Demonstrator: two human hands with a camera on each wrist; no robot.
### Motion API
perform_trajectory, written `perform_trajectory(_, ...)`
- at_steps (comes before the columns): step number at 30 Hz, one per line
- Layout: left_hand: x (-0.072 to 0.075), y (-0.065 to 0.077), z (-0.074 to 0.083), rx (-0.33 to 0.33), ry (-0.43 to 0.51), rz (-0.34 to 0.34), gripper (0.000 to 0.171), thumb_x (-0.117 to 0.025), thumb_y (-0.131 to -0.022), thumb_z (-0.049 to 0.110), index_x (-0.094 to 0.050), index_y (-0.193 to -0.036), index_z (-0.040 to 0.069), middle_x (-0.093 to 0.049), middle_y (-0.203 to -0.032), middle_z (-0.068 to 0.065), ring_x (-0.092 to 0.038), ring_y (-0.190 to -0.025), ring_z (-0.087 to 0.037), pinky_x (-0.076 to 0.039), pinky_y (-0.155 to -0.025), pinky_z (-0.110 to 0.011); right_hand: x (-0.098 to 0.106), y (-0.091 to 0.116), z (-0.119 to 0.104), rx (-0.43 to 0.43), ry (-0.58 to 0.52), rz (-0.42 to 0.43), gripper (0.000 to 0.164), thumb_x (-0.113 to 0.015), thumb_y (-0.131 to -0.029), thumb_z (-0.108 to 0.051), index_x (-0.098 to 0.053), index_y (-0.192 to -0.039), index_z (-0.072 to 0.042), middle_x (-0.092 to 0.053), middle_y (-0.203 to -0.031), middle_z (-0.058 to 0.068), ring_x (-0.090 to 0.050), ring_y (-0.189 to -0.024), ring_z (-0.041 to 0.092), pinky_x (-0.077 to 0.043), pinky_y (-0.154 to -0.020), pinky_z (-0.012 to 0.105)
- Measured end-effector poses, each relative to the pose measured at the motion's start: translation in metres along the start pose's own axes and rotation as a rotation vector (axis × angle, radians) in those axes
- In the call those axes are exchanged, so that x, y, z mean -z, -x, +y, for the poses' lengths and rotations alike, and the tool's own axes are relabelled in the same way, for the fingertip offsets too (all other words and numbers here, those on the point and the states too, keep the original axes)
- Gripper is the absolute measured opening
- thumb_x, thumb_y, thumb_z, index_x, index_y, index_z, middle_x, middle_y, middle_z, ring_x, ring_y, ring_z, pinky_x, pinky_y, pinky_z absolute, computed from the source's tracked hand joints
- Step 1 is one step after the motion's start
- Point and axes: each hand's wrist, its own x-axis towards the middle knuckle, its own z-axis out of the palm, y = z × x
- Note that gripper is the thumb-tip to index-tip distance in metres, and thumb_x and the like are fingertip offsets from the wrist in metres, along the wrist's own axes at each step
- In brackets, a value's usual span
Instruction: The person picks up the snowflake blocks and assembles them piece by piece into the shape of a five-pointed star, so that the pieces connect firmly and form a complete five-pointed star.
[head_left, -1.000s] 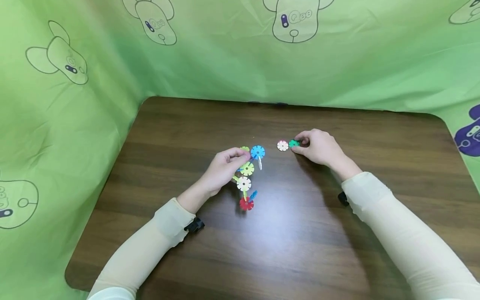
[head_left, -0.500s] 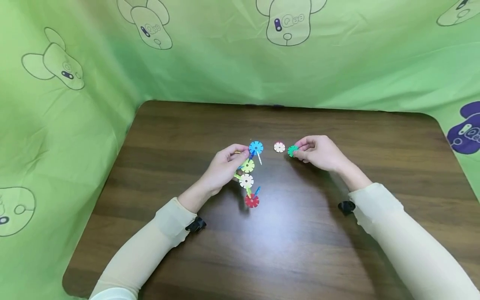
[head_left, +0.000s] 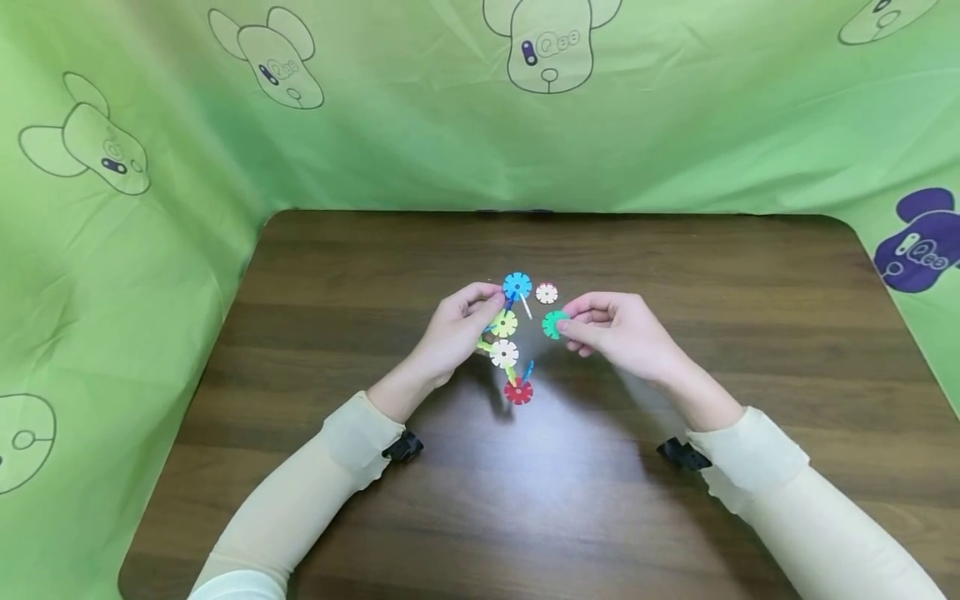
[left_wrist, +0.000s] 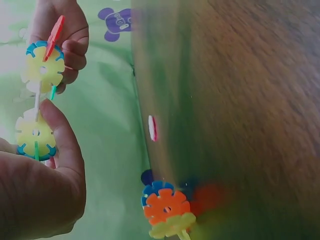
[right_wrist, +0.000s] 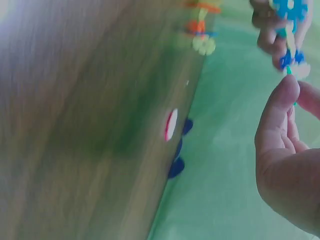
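My left hand grips a linked chain of notched plastic flower discs, held over the table. Blue, yellow-green, white and red discs show along it, with others edge-on between them. The fingers hide part of the chain. To its right, my right hand pinches a green flower disc between thumb and fingers, a small gap from the chain in the head view. In the left wrist view, yellow discs appear at the left thumb.
A white flower disc with a pink edge lies on the wooden table beyond the hands. Orange, blue and yellow discs show low in the left wrist view. A green curtain hangs behind and at the left.
My right hand has lifted the green disc away from beside the white-and-pink one and brought it left and nearer, toward the chain. The left hand has turned the chain slightly and moved little.
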Motion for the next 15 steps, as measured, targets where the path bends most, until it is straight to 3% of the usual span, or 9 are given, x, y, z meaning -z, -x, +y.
perform_trajectory(7, -0.007, -0.001, 0.0, -0.018, 0.024, -0.006, 0.029, -0.057, -0.109, 0.02, -0.064, -0.128, 0.0, -0.071, -0.104, -0.011, -0.063, -0.084, -0.014, -0.054, -0.073, -0.028, -0.016, 0.005, -0.002, 0.022, -0.068, 0.056, 0.026, -0.074, -0.097, -0.01, -0.065, -0.11, 0.011, -0.075, -0.085, 0.008, -0.073, -0.074, 0.02, -0.06, -0.066, 0.028)
perform_trajectory(11, -0.009, -0.001, -0.003, -0.042, 0.007, -0.02, 0.028, -0.055, -0.109, 0.02, -0.062, -0.131, 0.002, -0.072, -0.107, -0.011, -0.064, -0.088, -0.015, -0.054, -0.074, -0.028, -0.02, 0.007, 0.0, 0.026, -0.084, 0.079, 0.026, -0.074, -0.097, -0.01, -0.066, -0.11, 0.011, -0.075, -0.085, 0.009, -0.071, -0.071, 0.015, -0.059, -0.064, 0.026)
perform_trajectory(15, -0.01, 0.001, -0.004, -0.06, -0.029, -0.044, 0.028, -0.053, -0.11, 0.019, -0.059, -0.134, 0.005, -0.071, -0.11, -0.013, -0.064, -0.093, -0.018, -0.055, -0.077, -0.029, -0.022, 0.008, 0.002, 0.035, -0.104, 0.106, 0.027, -0.073, -0.097, -0.01, -0.066, -0.11, 0.012, -0.075, -0.081, 0.002, -0.069, -0.069, 0.011, -0.058, -0.063, 0.025)
